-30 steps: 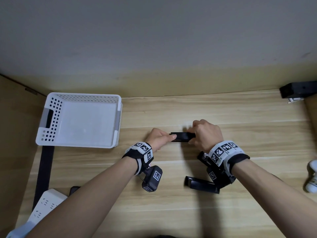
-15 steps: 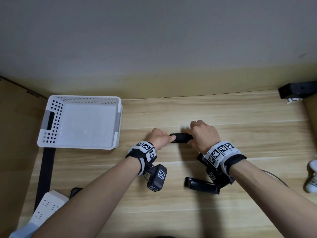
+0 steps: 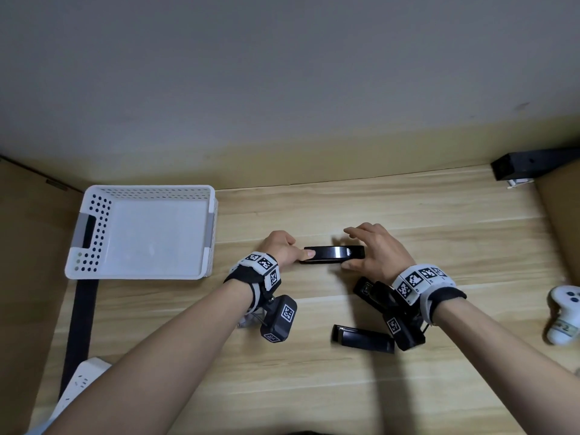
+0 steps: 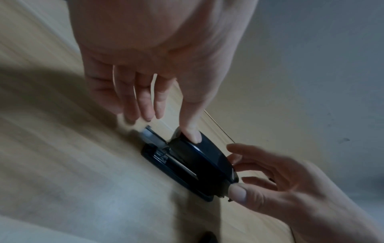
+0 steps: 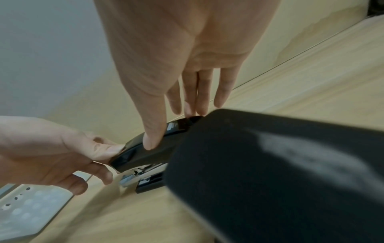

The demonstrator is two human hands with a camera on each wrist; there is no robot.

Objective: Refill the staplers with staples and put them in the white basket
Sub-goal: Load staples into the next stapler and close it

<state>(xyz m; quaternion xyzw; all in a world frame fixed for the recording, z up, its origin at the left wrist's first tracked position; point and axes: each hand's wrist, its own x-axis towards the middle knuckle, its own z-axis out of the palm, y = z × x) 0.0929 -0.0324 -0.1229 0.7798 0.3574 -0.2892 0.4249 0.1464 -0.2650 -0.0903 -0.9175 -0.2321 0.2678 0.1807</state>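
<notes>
A black stapler [image 3: 332, 255] lies flat on the wooden table, its metal magazine showing at one end [image 4: 153, 139]. My left hand [image 3: 298, 251] grips its left end, thumb on the top cover [image 4: 193, 134] and fingers curled round behind and below [image 5: 99, 172]. My right hand [image 3: 351, 249] hovers over the right end with straight, spread fingers; only its thumb [image 5: 152, 139] touches the cover. A second black stapler [image 3: 364, 288] lies partly under my right wrist. A third [image 3: 362, 339] lies nearer me. The white basket [image 3: 141, 191] stands at the left with nothing in it.
A white power strip [image 3: 78, 381] and a black strap [image 3: 83, 309] lie at the near left. A white controller [image 3: 565, 312] sits at the right edge, a black bracket [image 3: 533, 164] at the back right. Wooden side panels close in both sides.
My right hand has let go of the stapler and spread its fingers, uncovering the stapler's right half. My left hand has kept its hold on the left end.
</notes>
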